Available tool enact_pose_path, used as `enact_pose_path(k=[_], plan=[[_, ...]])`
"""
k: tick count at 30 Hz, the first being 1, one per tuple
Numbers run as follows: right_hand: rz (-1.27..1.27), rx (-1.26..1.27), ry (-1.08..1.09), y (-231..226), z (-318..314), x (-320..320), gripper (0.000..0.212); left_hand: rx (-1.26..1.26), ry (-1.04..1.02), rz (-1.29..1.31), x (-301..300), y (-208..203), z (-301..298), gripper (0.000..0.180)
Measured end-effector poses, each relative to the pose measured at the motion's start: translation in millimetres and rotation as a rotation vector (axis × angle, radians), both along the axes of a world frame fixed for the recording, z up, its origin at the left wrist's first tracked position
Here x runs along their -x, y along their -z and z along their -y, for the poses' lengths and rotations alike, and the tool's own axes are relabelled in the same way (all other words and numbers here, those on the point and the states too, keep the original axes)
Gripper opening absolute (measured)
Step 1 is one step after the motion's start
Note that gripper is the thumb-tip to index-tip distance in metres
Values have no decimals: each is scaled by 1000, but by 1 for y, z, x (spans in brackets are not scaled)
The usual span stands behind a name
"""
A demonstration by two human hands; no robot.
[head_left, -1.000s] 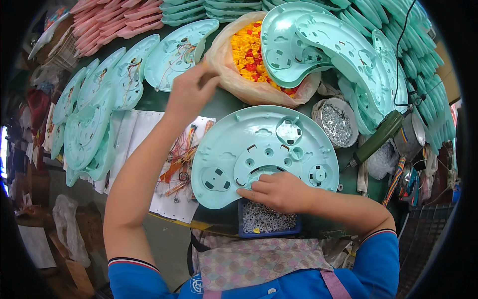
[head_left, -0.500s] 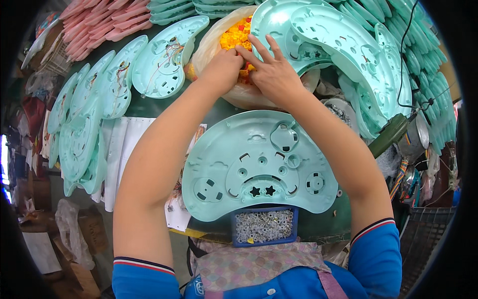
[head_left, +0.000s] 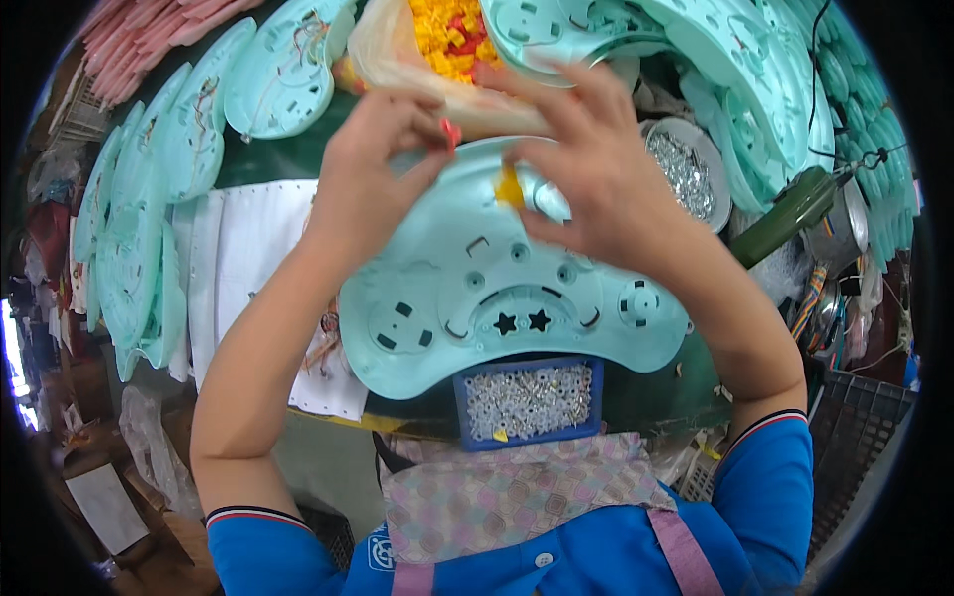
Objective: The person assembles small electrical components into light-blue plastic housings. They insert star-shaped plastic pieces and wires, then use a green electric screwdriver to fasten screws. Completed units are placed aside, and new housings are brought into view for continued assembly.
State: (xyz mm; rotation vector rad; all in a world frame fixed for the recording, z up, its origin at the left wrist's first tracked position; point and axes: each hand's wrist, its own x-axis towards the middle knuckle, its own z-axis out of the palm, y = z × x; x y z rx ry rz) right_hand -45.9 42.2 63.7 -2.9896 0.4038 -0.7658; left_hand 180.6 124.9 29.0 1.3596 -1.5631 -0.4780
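- Teal panel point(head_left: 437, 288): landmark, flat on the table point(head_left: 646, 397) in front of the person; long axis runs left to right, curved-in edge toward the person.
- Left hand point(head_left: 383, 169): above the panel's far left edge; thumb and fingertips closed on a small red piece point(head_left: 451, 134).
- Right hand point(head_left: 596, 169): over the panel's far right part, fingers spread and blurred; yellow piece point(head_left: 509, 187) at the fingertips, looks held; thumb contact too blurred to tell.
- Key relation: two star-shaped holes point(head_left: 506, 324) sit near the panel's near edge, so toward the person from both sets of fingertips. Yellow piece is nearer to them than red, so right hand is closer. Pieces' own long axes: can't tell.
- Bag point(head_left: 477, 109) of yellow and red pieces: just beyond the panel's far edge.
- Blue tray point(head_left: 460, 402) of small parts: at the panel's near edge.
- Metal bowl point(head_left: 722, 174) of screws, green screwdriver point(head_left: 785, 219): right of the panel.
- White sheets point(head_left: 248, 238): left of the panel.
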Motion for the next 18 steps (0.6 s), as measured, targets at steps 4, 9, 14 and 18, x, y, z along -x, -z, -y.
enact_pose_path(k=[4, 9, 14, 18], plan=[[-451, -350, 2, 15, -53, 37, 29, -195, 421, 148, 23, 5, -50, 22], [-601, -435, 8, 24, -57, 38, 22, -111, 700, 320, 42, 29, -54, 23], [-481, -651, 36, 38, -63, 36, 14, -93, 687, 501, 41, 24, -61, 22], [-477, -530, 157, 44, -78, 34, 15, -114, 648, 623, 42, 15, -78, 27]])
